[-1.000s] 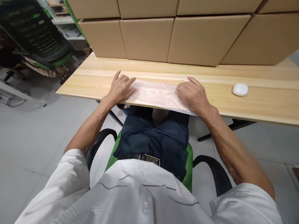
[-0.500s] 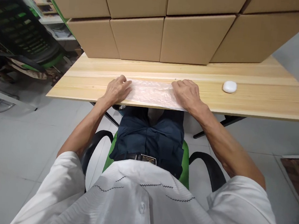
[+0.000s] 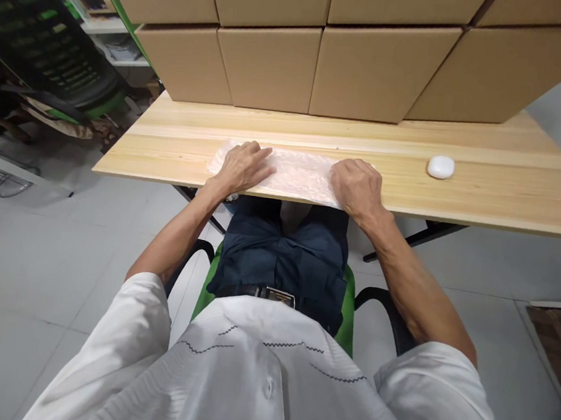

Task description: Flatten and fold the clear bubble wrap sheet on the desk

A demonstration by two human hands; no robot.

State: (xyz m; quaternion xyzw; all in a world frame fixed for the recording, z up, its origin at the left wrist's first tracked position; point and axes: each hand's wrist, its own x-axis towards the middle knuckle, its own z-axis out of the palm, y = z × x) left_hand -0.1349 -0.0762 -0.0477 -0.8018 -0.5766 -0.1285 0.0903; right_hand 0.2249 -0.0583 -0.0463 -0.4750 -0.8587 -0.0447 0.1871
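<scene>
A strip of clear, pinkish bubble wrap lies flat along the front edge of the wooden table. My left hand rests on its left part with the fingers spread, and the wrap's left end shows beyond the hand. On the right part of the wrap is my right hand, its fingers curled down; whether they pinch the film is hidden under the knuckles. A small white rounded case lies on the table to the right of my right hand.
Stacked cardboard boxes stand along the back of the wooden table. A dark mesh chair and a white shelf are at the left. Below the table edge are my lap and the armrests of a green chair.
My left hand has moved inward over the wrap and its fingers have spread, uncovering the left end. My right hand's fingers have curled in more. The view has shifted slightly.
</scene>
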